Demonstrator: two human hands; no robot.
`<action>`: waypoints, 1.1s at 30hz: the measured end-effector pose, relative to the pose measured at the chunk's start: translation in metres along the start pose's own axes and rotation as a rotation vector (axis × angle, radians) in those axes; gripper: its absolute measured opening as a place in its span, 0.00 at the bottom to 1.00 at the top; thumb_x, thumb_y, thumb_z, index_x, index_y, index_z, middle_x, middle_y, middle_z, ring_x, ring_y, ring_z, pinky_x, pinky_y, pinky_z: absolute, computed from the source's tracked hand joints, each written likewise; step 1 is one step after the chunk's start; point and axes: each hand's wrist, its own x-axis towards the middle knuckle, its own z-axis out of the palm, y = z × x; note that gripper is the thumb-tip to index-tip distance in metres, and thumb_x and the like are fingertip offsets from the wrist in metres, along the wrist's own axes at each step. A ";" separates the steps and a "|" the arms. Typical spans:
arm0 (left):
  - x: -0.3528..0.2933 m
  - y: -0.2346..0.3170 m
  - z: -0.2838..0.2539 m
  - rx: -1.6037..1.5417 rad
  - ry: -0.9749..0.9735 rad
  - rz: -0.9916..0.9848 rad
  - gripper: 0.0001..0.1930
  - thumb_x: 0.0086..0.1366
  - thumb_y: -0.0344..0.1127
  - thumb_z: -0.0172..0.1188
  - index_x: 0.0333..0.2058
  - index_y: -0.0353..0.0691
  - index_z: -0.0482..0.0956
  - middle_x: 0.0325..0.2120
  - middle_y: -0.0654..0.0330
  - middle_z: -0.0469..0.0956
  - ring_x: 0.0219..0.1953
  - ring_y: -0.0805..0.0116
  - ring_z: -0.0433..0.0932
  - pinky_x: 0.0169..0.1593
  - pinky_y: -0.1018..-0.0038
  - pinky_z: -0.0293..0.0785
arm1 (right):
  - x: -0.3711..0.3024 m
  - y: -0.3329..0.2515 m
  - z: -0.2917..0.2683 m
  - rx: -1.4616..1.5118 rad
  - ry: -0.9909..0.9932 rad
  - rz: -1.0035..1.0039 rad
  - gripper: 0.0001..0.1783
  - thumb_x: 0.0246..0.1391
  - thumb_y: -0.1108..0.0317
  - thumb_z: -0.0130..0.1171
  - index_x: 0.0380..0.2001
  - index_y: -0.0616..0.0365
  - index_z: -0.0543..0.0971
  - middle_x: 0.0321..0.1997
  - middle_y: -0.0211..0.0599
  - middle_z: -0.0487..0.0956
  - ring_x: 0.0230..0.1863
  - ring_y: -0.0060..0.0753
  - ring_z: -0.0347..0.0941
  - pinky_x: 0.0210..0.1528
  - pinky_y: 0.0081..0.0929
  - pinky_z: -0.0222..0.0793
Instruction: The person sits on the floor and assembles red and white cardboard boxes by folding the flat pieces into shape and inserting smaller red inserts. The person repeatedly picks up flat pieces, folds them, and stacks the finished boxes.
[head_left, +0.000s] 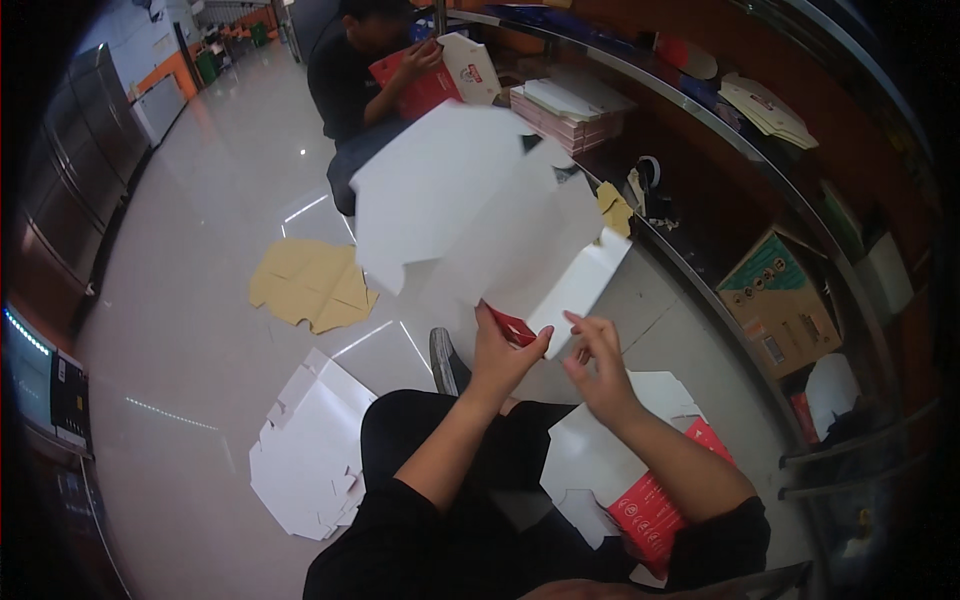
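The left hand gripped the white carton near one corner; with the right hand loosely spread beside it, one-sided support risked buckling.

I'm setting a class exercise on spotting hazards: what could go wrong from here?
The left hand grips the white carton at its near side, so its far side might sag or crease.

Flat white cardboard lies on the floor beside the person's left leg; a shift could scuff it.

Yellow-brown cardboard also lies on the shiny floor and might slide if stepped on.
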 end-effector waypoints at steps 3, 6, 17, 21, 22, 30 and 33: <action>0.011 0.000 -0.012 0.452 -0.062 0.427 0.34 0.42 0.30 0.67 0.49 0.37 0.61 0.44 0.47 0.70 0.47 0.51 0.71 0.50 0.63 0.67 | 0.003 0.007 -0.014 0.183 -0.005 -0.063 0.45 0.41 0.40 0.57 0.56 0.58 0.58 0.46 0.38 0.62 0.39 0.26 0.60 0.41 0.26 0.57; 0.019 -0.009 -0.012 0.650 -0.129 0.763 0.36 0.37 0.28 0.67 0.50 0.39 0.63 0.47 0.52 0.70 0.47 0.51 0.71 0.48 0.62 0.69 | -0.004 0.018 -0.011 0.086 -0.035 -0.037 0.46 0.41 0.33 0.54 0.53 0.59 0.60 0.47 0.40 0.63 0.41 0.29 0.61 0.43 0.31 0.58; 0.011 -0.017 0.007 0.528 -0.113 0.702 0.40 0.35 0.26 0.67 0.51 0.40 0.62 0.46 0.49 0.71 0.45 0.51 0.72 0.45 0.66 0.71 | -0.005 0.028 -0.010 -0.249 0.165 -0.081 0.21 0.45 0.64 0.59 0.44 0.57 0.70 0.42 0.41 0.72 0.45 0.39 0.69 0.44 0.34 0.65; 0.003 -0.014 0.009 0.472 -0.121 0.553 0.41 0.38 0.25 0.68 0.54 0.41 0.61 0.44 0.52 0.72 0.38 0.62 0.76 0.35 0.74 0.75 | -0.007 0.040 -0.002 -0.344 0.240 -0.197 0.22 0.43 0.64 0.62 0.43 0.56 0.72 0.40 0.40 0.73 0.40 0.40 0.71 0.41 0.36 0.67; 0.003 -0.012 0.009 0.471 -0.114 0.572 0.40 0.38 0.25 0.68 0.54 0.41 0.61 0.44 0.52 0.72 0.38 0.63 0.76 0.34 0.75 0.75 | -0.008 0.042 -0.001 -0.355 0.238 -0.181 0.22 0.43 0.64 0.62 0.43 0.57 0.72 0.41 0.40 0.73 0.41 0.39 0.71 0.41 0.36 0.67; 0.001 -0.016 0.012 0.457 -0.129 0.538 0.40 0.37 0.28 0.68 0.53 0.41 0.60 0.46 0.51 0.71 0.44 0.56 0.74 0.43 0.70 0.73 | -0.011 0.050 0.005 -0.382 0.303 -0.246 0.21 0.44 0.65 0.62 0.43 0.57 0.71 0.38 0.39 0.74 0.38 0.39 0.72 0.38 0.36 0.68; 0.002 -0.019 0.010 0.428 -0.132 0.556 0.43 0.38 0.26 0.68 0.56 0.42 0.57 0.49 0.50 0.68 0.47 0.60 0.73 0.45 0.72 0.73 | -0.010 0.046 0.007 -0.346 0.304 -0.205 0.20 0.45 0.66 0.61 0.43 0.58 0.71 0.38 0.40 0.73 0.39 0.38 0.72 0.40 0.34 0.68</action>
